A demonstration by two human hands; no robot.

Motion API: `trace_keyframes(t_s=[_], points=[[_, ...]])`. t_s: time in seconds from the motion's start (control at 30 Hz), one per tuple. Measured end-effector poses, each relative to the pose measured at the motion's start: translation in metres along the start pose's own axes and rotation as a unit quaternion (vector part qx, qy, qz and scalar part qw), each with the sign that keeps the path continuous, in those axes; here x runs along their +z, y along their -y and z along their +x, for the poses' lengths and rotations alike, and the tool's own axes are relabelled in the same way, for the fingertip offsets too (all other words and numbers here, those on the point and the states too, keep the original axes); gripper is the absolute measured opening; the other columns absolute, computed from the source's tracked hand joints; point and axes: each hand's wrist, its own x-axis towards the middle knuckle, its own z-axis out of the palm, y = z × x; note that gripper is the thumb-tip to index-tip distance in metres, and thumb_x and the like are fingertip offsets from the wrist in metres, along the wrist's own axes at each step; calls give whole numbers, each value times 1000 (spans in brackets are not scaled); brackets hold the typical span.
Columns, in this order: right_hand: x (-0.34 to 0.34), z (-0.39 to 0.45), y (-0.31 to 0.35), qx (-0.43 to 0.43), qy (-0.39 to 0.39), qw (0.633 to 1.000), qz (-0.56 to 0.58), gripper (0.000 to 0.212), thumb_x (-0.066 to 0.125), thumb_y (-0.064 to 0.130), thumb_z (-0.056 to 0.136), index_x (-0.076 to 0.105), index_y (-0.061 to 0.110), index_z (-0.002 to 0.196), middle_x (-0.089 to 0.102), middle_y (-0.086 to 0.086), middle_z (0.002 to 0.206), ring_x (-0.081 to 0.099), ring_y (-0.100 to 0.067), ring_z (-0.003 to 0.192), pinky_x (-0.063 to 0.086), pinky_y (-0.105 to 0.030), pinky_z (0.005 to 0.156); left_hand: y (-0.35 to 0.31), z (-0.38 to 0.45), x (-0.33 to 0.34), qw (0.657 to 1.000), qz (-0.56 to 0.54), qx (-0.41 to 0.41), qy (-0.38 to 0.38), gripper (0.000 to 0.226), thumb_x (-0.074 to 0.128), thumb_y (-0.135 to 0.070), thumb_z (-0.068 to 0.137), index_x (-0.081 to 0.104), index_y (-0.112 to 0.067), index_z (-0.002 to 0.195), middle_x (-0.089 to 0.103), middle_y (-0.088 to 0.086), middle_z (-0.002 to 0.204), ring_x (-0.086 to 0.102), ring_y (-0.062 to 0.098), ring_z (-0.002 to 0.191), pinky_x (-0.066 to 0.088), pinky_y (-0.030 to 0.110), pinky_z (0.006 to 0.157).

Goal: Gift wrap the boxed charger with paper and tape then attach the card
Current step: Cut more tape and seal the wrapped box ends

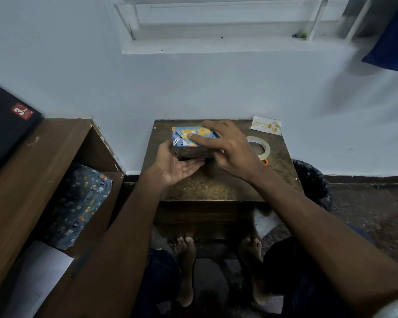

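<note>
The box (pixel 193 140) sits at the far middle of the counter (pixel 216 184), already covered in blue paper with orange bears, so the wrapping looks nearly finished. On its upward face the end flaps are folded into a pointed, envelope-like shape, and a glint near the left corner suggests tape is already there, though the picture is too soft to be sure. The right hand (pixel 230 148) lies over the right part of the box with fingers stretched out, the forefinger pressing flat on the folded flap, probably to smooth it or rub a strip of tape down. The left hand (pixel 177 165) is spread palm-up at the near left edge of the box, its thumb against the left side and its fingers reaching under the near edge, steadying or slightly tipping it; whether the box is lifted off the counter cannot be told. Neither hand pinches anything. The tape (pixel 257 148) roll lies flat just right of the box, partly hidden by the right hand, with a small orange item (pixel 265 162) near it. The card (pixel 265 128), a white one with gold birthday lettering, rests at the far right corner, well apart from the box and untouched. By this showing the paper stage is closing, and what is left is securing this last flap and fixing the card on.
</note>
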Motion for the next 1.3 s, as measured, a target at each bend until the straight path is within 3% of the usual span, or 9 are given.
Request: trace_keyframes(t_s=[0.17,0.27,0.33,0.5,0.57,0.63,0.77,0.93,1.3], points=[[-2,1,1,25,3,999,22,61,64,-7,86,69,23,139,62,-18,136,53,-32,117,36,-31,98,-3,0,-3,967,232,33,-100,68,29,-65,109,63,-8,126,79,21,99,78,30,88,61,34,71],[-4,4,-2,37,7,999,28,56,67,-2,90,69,26,138,63,-16,137,57,-33,112,43,-37,95,-7,-1,-11,861,436,138,-223,46,47,-47,108,61,-8,127,79,10,84,72,20,65,60,34,67],[-5,8,-2,37,9,999,34,51,69,2,92,70,26,137,64,-16,135,58,-34,108,41,-35,93,-9,-2,-18,799,497,221,-256,32,53,-35,102,66,-15,123,79,5,90,72,20,72,60,36,77],[-3,19,-3,32,14,998,49,44,68,6,94,72,23,135,64,-17,131,57,-34,106,37,-31,94,-11,-23,10,818,321,432,-203,37,40,-30,115,72,-12,110,72,1,107,69,11,94,47,10,71],[1,17,-3,31,12,998,56,44,68,5,94,72,22,134,63,-16,135,58,-34,111,42,-37,97,-11,-29,19,807,256,516,-131,38,37,-26,115,72,-13,119,72,5,120,70,12,109,53,18,85],[3,15,0,24,-3,998,64,43,67,2,94,73,20,132,62,-16,141,59,-34,119,44,-39,101,-9,-31,21,768,296,561,-84,32,43,-21,113,73,-15,120,73,1,122,69,18,116,56,33,95],[5,9,0,39,-53,994,90,44,69,-6,89,77,16,126,62,-12,145,58,-28,132,49,-38,106,-6,-28,25,733,374,564,-65,21,57,-8,104,76,-12,113,74,-5,113,69,14,113,57,40,97],[16,8,-2,80,-118,981,134,27,77,-1,89,81,10,113,68,-12,138,66,-25,127,56,-45,99,-7,-25,23,708,403,577,-62,25,55,-1,103,72,-11,118,70,-2,116,66,15,114,54,37,99],[14,8,-7,98,-136,975,149,17,74,-10,84,77,2,97,71,-12,130,67,-23,122,55,-44,96,-12,-25,17,608,507,610,-29,34,76,-20,96,65,-13,127,66,-2,124,55,7,117,46,30,100]])
